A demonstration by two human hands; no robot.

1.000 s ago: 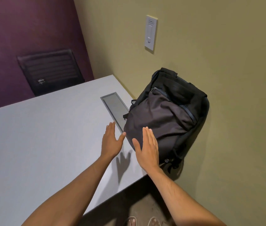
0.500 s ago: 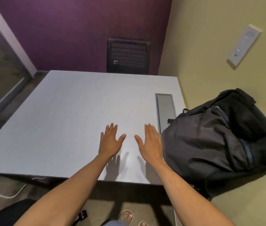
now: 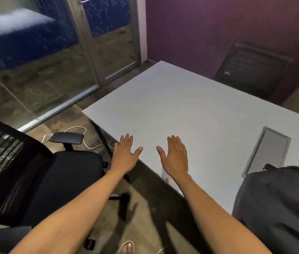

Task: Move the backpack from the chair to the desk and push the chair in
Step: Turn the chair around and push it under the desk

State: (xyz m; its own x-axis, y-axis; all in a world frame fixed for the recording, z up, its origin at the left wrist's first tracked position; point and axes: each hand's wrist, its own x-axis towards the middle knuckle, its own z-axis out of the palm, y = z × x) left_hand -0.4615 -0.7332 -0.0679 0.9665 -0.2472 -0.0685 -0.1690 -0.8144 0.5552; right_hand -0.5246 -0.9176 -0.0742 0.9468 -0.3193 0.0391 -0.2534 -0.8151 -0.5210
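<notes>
The dark grey backpack point(image 3: 277, 204) rests on the white desk point(image 3: 191, 109) at its near right corner, partly cut off by the frame edge. A black office chair point(image 3: 57, 173) with a mesh back and padded armrest stands on the floor at the left, its seat bare and apart from the desk's edge. My left hand point(image 3: 124, 155) hovers flat with fingers spread over the desk's near left corner, close to the chair seat. My right hand point(image 3: 175, 157) is held flat above the desk, holding nothing, well left of the backpack.
A grey cable hatch point(image 3: 268, 151) is set in the desk beside the backpack. A white cable point(image 3: 79, 133) lies on the floor behind the chair. Glass doors point(image 3: 53, 52) fill the left. A second chair's black back point(image 3: 249, 70) stands against the purple wall.
The view has swung left, from the backpack by the yellow wall to the chair and glass doors. Both hands came away from the backpack and moved left with the view, staying flat and empty.
</notes>
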